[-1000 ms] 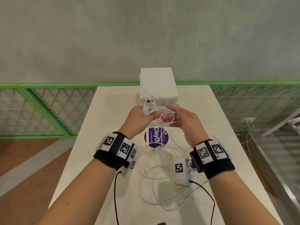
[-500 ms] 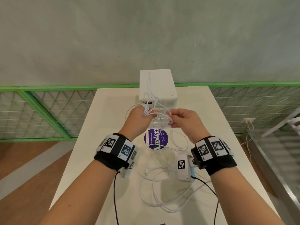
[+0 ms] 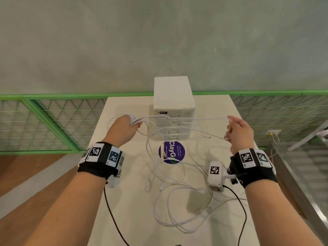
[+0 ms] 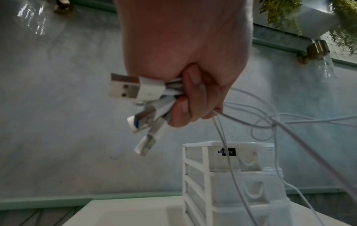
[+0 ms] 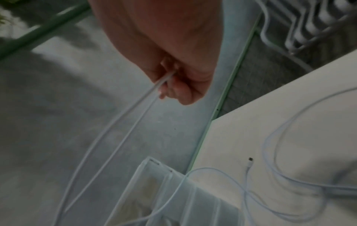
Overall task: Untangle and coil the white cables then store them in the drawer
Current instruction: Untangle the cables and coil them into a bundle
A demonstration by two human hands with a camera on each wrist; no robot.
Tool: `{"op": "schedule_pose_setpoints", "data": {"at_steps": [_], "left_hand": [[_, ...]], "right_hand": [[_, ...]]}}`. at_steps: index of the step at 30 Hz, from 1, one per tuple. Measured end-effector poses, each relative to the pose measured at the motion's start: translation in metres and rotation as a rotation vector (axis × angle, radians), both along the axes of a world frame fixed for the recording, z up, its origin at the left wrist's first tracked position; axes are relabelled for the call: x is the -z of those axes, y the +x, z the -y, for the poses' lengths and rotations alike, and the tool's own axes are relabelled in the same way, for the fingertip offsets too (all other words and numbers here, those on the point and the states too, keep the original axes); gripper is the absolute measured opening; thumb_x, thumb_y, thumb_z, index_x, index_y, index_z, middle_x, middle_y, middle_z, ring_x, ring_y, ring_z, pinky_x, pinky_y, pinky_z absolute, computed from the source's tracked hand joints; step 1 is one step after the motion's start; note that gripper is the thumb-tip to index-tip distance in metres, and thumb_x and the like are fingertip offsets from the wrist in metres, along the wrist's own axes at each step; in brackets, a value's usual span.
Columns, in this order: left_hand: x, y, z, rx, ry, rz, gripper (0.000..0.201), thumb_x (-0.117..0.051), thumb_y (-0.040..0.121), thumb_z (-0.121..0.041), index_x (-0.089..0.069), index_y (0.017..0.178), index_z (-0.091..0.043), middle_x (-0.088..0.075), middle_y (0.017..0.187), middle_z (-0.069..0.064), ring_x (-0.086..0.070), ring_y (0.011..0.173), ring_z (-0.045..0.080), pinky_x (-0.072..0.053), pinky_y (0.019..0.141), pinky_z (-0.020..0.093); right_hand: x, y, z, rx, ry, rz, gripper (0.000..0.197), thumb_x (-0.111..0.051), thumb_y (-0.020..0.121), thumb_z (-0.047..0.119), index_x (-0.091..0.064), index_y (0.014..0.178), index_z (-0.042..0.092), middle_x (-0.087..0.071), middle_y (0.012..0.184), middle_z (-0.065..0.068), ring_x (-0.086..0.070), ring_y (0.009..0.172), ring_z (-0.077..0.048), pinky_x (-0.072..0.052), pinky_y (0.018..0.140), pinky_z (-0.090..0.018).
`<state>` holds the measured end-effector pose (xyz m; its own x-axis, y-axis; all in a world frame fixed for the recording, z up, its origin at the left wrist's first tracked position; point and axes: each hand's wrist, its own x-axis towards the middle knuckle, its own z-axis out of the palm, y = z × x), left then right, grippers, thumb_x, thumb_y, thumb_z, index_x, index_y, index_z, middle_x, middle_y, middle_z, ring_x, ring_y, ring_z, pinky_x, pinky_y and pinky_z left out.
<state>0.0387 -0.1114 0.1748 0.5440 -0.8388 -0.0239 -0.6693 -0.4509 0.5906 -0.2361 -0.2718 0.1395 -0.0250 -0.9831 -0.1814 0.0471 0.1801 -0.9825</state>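
Several white cables (image 3: 177, 176) lie tangled on the white table (image 3: 124, 210) and hang up to both hands. My left hand (image 3: 124, 128) is raised at the left and grips a bunch of cable ends; their USB plugs (image 4: 133, 88) stick out of the fist (image 4: 185, 85). My right hand (image 3: 237, 132) is out to the right and pinches a cable strand (image 5: 135, 116) that runs across to the left hand. The white drawer unit (image 3: 173, 107) stands at the table's far edge, its drawers closed (image 4: 241, 175).
A purple round sticker (image 3: 173, 152) sits on the table in front of the drawer unit. A green-framed mesh fence (image 3: 53, 121) runs behind the table, with a grey wall beyond. Black wrist-camera leads (image 3: 113, 219) hang over the near table.
My hands were together in front of the drawer unit. They have drawn apart, left to the left and right to the right, stretching cable strands between them.
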Motion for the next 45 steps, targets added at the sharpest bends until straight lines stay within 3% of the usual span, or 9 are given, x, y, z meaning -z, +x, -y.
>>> {"op": "schedule_pose_setpoints", "data": {"at_steps": [3,7,12,17,24,32,39,42,45], "left_hand": [[0.003,-0.008,0.0,-0.065,-0.037,-0.135,0.04,-0.052,0.095,-0.025,-0.039,0.06,-0.012,-0.037,0.061,0.004,-0.035,0.054,0.018,-0.026,0.051,0.03],[0.009,-0.023,0.007,-0.082,-0.169,-0.406,0.032,-0.054,0.094,-0.023,-0.053,0.063,-0.013,-0.039,0.051,0.003,-0.034,0.045,0.019,-0.026,0.05,0.03],[0.002,-0.041,0.015,0.02,-0.177,-0.439,0.029,-0.053,0.095,-0.022,-0.056,0.071,-0.005,-0.041,0.051,0.003,-0.034,0.044,0.017,-0.026,0.049,0.029],[-0.006,-0.053,0.021,0.054,-0.207,-0.452,0.03,-0.052,0.096,-0.021,-0.054,0.069,-0.007,-0.041,0.05,0.004,-0.034,0.043,0.017,-0.027,0.049,0.029],[-0.007,-0.046,0.017,0.01,-0.248,-0.384,0.036,-0.053,0.095,-0.027,-0.057,0.075,0.003,-0.039,0.054,0.005,-0.034,0.048,0.019,-0.029,0.056,0.03],[-0.013,-0.015,0.008,-0.144,-0.31,-0.326,0.027,-0.051,0.095,-0.023,-0.054,0.072,-0.009,-0.034,0.056,0.004,-0.03,0.048,0.018,-0.025,0.042,0.023],[-0.005,-0.033,0.016,-0.081,-0.132,-0.296,0.032,-0.053,0.093,-0.023,-0.045,0.065,-0.009,-0.036,0.057,0.004,-0.033,0.049,0.019,-0.026,0.05,0.031],[-0.007,-0.044,0.022,-0.049,-0.143,-0.302,0.03,-0.054,0.092,-0.024,-0.048,0.069,-0.007,-0.038,0.056,0.004,-0.034,0.05,0.019,-0.026,0.051,0.031],[-0.012,-0.054,0.027,-0.003,-0.186,-0.335,0.032,-0.054,0.092,-0.025,-0.048,0.066,-0.006,-0.039,0.052,0.004,-0.035,0.048,0.021,-0.029,0.054,0.031]], "right_hand": [[0.019,-0.008,0.008,-0.067,0.082,-0.309,0.033,-0.043,0.09,0.005,-0.066,0.113,0.012,-0.054,0.069,0.0,-0.043,0.055,-0.016,-0.038,0.047,-0.023],[0.019,0.009,-0.011,-0.063,-0.223,-0.676,0.039,-0.045,0.089,0.005,-0.058,0.125,0.013,-0.054,0.122,-0.014,-0.052,0.112,-0.028,-0.04,0.093,-0.032],[-0.019,0.043,-0.047,-0.318,-0.925,-0.314,0.037,-0.044,0.08,-0.005,-0.07,0.097,0.014,-0.062,0.099,0.0,-0.057,0.097,-0.013,-0.043,0.088,-0.021],[-0.021,0.065,-0.067,-0.916,-0.424,-0.321,0.038,-0.046,0.094,0.009,-0.05,0.13,0.024,-0.066,0.102,0.003,-0.066,0.087,-0.012,-0.051,0.081,-0.021],[-0.016,0.049,-0.047,-0.75,-0.435,-0.421,0.025,-0.044,0.096,0.009,-0.064,0.09,0.023,-0.057,0.054,0.017,-0.042,0.056,-0.013,-0.035,0.049,-0.015],[0.02,-0.026,0.017,-0.17,-0.179,-0.811,0.028,-0.039,0.093,0.006,-0.066,0.097,0.012,-0.065,0.107,-0.015,-0.057,0.094,-0.031,-0.04,0.08,-0.034],[0.043,-0.01,0.004,-0.348,0.126,-1.163,0.036,-0.04,0.095,0.015,-0.051,0.128,0.007,-0.049,0.136,-0.016,-0.045,0.125,-0.034,-0.034,0.105,-0.042],[0.023,0.012,-0.011,-0.301,-0.412,-0.932,0.046,-0.042,0.087,-0.002,-0.05,0.131,0.009,-0.047,0.139,-0.012,-0.04,0.129,-0.03,-0.031,0.105,-0.038],[-0.009,0.038,-0.038,-0.626,-0.648,-0.527,0.041,-0.043,0.093,0.003,-0.053,0.13,0.018,-0.052,0.13,0.007,-0.045,0.122,-0.009,-0.03,0.103,-0.022]]}}
